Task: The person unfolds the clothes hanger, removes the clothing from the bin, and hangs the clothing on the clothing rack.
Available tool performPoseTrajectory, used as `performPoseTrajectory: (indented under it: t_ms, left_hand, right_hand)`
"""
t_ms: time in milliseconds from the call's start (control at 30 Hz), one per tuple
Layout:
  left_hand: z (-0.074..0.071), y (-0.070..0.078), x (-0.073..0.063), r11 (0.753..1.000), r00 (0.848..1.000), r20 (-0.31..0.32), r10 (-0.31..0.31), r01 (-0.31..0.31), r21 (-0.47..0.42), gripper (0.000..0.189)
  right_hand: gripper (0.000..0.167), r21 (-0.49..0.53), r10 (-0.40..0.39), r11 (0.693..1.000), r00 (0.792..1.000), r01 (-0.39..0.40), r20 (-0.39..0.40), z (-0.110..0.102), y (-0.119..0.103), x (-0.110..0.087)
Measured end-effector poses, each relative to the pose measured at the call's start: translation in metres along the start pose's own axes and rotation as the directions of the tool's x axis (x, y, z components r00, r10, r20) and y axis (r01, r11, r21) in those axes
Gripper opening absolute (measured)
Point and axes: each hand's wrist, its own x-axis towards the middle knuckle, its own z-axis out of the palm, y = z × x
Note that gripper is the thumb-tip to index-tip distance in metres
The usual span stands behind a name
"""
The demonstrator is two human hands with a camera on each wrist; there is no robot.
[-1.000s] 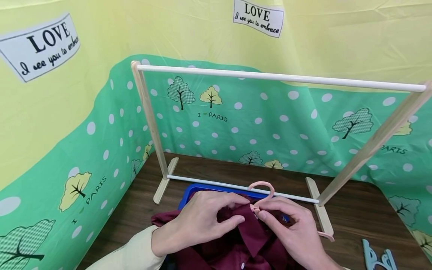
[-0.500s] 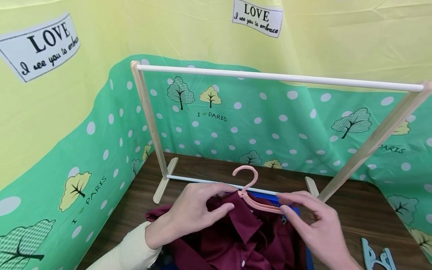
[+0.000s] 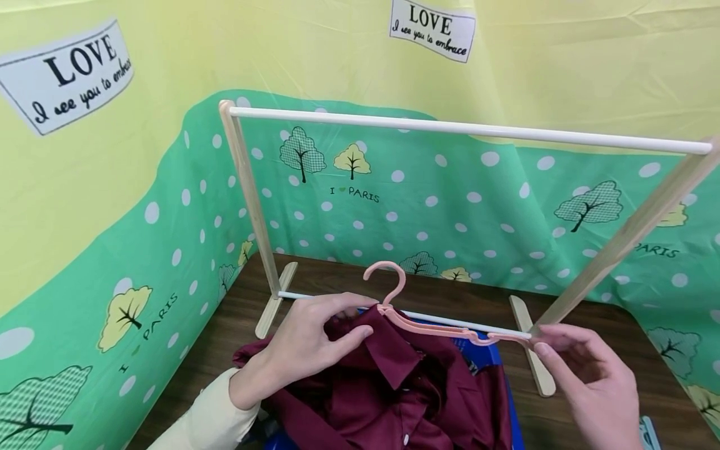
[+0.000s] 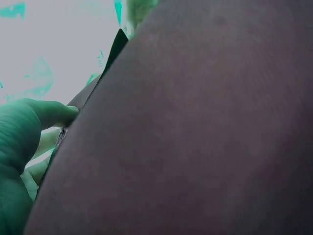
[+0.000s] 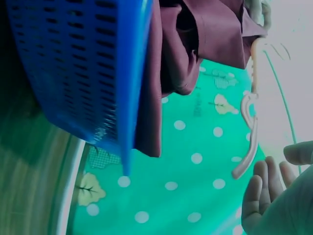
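My left hand (image 3: pixel 315 347) pinches the collar of a maroon button-up shirt (image 3: pixel 388 400), near the neck of a pink hanger (image 3: pixel 433 328). The hanger's hook rises above the collar; its left part is hidden in the shirt, while its right arm sticks out over the cloth. My right hand (image 3: pixel 590 375) is at that arm's outer end in the head view. In the right wrist view the hand (image 5: pixel 281 191) has thumb and fingers apart, and the hanger's tip (image 5: pixel 239 172) shows just beyond the fingers. Cloth fills most of the left wrist view, with the left thumb (image 4: pixel 58 115) against its edge.
Under the shirt stands a blue slotted basket (image 5: pixel 73 63). Behind it is a wooden rack with a white top rail (image 3: pixel 467 128) and a lower rail. A light blue hanger (image 3: pixel 649 434) lies at the right on the dark wood table (image 3: pixel 208 387). Patterned cloth surrounds the table.
The pink hanger has moved left and turned, baring its right arm. My right hand has slid from its neck out to the right end. My left hand has shifted slightly left with the collar.
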Motion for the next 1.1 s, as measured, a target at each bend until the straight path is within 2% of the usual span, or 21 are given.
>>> performPoseTrajectory:
  t_ms: [133, 233, 300, 433, 500, 633, 767, 867, 933, 1033, 1100]
  left_hand:
    - [-0.001, -0.003, 0.0, 1.0, 1.0, -0.02, -0.018, 0.018, 0.003, 0.032]
    - [-0.001, -0.005, 0.001, 1.0, 0.999, -0.033, -0.025, 0.025, 0.015, 0.033]
    - [-0.001, -0.006, 0.001, 0.999, 0.999, -0.035, -0.032, 0.033, 0.017, 0.032]
    - [-0.001, -0.007, 0.002, 0.999, 0.999, -0.032, -0.043, 0.043, 0.014, 0.032]
    - [0.0, -0.007, 0.001, 0.999, 0.998, -0.028, -0.048, 0.048, 0.008, 0.031]
    - [0.001, -0.006, 0.002, 0.999, 0.998, -0.025, -0.05, 0.05, 0.002, 0.031]
    - [0.001, -0.006, 0.002, 0.999, 0.999, -0.018, -0.051, 0.051, -0.004, 0.032]
    - [0.001, -0.007, 0.002, 0.998, 0.998, -0.013, -0.056, 0.056, -0.004, 0.032]
    - [0.001, -0.007, 0.001, 0.998, 0.998, -0.011, -0.055, 0.055, -0.003, 0.032]
    - [0.001, -0.007, 0.001, 0.999, 0.999, -0.012, -0.048, 0.048, -0.001, 0.032]
    - [0.0, -0.007, 0.001, 0.999, 0.999, -0.013, -0.044, 0.044, 0.0, 0.032]
  right_hand:
    - [0.026, 0.01, -0.035, 0.999, 0.999, 0.035, 0.025, 0.002, 0.008, -0.01]
    - [0.028, -0.031, -0.114, 0.992, 0.985, 0.119, 0.126, 0.008, 0.012, -0.02]
    - [0.033, -0.03, -0.168, 0.984, 0.964, 0.178, 0.206, 0.012, 0.014, -0.026]
    - [0.042, 0.022, -0.293, 0.951, 0.878, 0.307, 0.378, 0.02, 0.015, -0.032]
    - [0.05, 0.078, -0.385, 0.916, 0.807, 0.394, 0.448, 0.025, 0.015, -0.033]
    - [0.058, 0.133, -0.483, 0.86, 0.701, 0.493, 0.524, 0.036, 0.012, -0.033]
    - [0.058, 0.138, -0.505, 0.836, 0.645, 0.531, 0.574, 0.043, 0.016, -0.031]
    - [0.06, 0.119, -0.524, 0.813, 0.625, 0.57, 0.579, 0.047, 0.021, -0.029]
    - [0.062, 0.098, -0.544, 0.792, 0.623, 0.602, 0.563, 0.048, 0.024, -0.028]
    - [0.06, 0.056, -0.529, 0.797, 0.649, 0.602, 0.548, 0.047, 0.026, -0.027]
    - [0.058, 0.027, -0.492, 0.817, 0.673, 0.576, 0.553, 0.045, 0.026, -0.027]
